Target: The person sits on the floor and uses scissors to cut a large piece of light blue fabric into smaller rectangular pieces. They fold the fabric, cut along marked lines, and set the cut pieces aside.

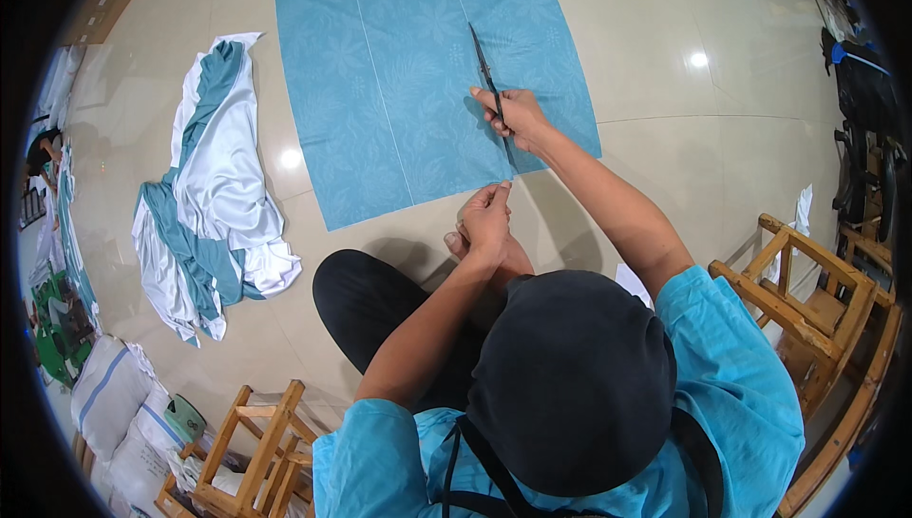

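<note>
The blue cloth (pixel 399 81) lies spread flat on the pale tiled floor (pixel 646 62), straight ahead of both hands, its near edge running just under the left hand and its right part under the right one. It has a faint leaf pattern and two thin lines running from the far edge toward the near one. The right hand (pixel 516 117) is closed around the handles of a pair of scissors (pixel 489 81), whose dark blades point away from the person and rest over the cloth, just beyond the knuckles. The left hand (pixel 486 219) sits nearer the body, fingers pressed together and pinching the near edge of the cloth, close to the place where the cut line runs back from the scissors. The two hands are near each other, the right one farther out and a little to the right. Well to the left of the left hand a rumpled heap of white and teal fabric (pixel 214 195) lies on the floor, apart from the blue cloth. To the right of the right arm stands a wooden chair (pixel 807 299); another wooden frame (pixel 256 451) shows behind the left elbow, beside white sacks (pixel 119 404).
</note>
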Available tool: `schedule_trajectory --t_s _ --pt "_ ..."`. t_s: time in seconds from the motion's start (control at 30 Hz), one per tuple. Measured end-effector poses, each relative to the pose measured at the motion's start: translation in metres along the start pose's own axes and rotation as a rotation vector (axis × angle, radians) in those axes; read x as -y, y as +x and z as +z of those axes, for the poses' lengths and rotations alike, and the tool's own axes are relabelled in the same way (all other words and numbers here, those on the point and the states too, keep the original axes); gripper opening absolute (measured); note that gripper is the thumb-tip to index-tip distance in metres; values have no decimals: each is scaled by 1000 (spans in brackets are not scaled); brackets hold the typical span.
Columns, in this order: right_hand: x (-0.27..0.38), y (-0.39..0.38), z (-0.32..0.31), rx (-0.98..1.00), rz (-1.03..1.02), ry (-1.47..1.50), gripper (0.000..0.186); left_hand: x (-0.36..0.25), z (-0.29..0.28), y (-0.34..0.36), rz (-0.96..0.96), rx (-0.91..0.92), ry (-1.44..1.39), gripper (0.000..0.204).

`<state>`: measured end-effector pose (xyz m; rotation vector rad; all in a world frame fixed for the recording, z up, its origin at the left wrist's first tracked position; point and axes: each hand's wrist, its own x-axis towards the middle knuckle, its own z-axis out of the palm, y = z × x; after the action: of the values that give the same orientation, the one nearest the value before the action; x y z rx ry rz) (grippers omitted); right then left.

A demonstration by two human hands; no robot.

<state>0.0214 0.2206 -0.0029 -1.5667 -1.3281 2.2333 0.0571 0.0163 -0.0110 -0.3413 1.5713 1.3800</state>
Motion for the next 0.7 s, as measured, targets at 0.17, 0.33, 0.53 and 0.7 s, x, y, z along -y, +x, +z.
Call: schedule_trajectory --t_s 0.17,0.33,0.53,0.7 --pt "11 5 -1 0 -1 -13 46 -4 5 8 35 0 10 25" --pt "20 11 -1 18 7 -20 51 -5 4 9 12 13 -19 25" --pt "23 18 1 -5 5 -35 49 -6 5 8 3 1 -3 25" --pt "22 23 1 15 -6 -26 46 -5 5 9 13 1 0 25"
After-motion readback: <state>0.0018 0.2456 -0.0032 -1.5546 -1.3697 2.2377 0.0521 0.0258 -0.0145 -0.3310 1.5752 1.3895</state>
